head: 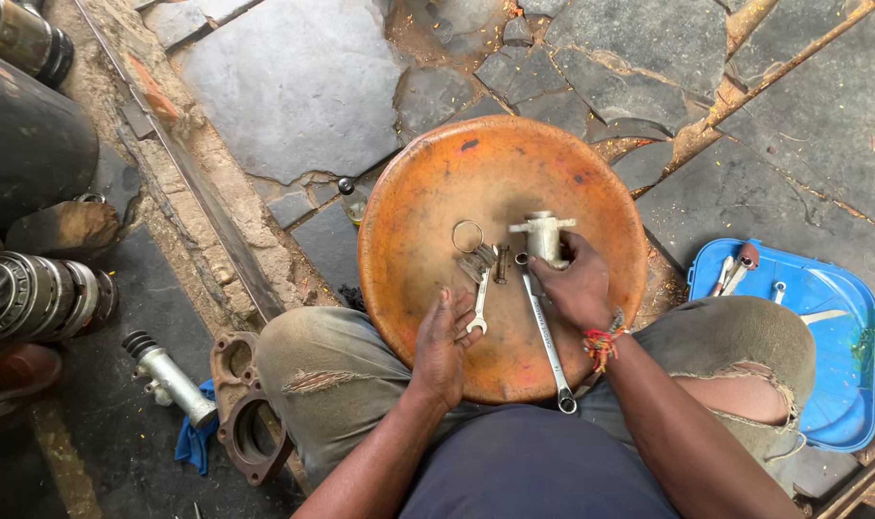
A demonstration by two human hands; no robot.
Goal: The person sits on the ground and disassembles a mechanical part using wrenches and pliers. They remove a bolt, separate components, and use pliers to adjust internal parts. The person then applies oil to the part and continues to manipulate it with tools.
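**Here, a cylinder part steadied on the orange pan**

The right hand (577, 286) grips the small metal cylinder (545, 236) upright near the orange pan's (428, 183) middle; the left hand (444, 338), open, touches a small spanner (478, 306) (a longer wrench (547, 338) lies beside it). Best hold the cylinder square and firm.

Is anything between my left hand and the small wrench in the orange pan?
Nothing visible. The left hand lies flat in the pan, its fingers right at the small wrench. The long wrench lies off to the side, under the right hand.
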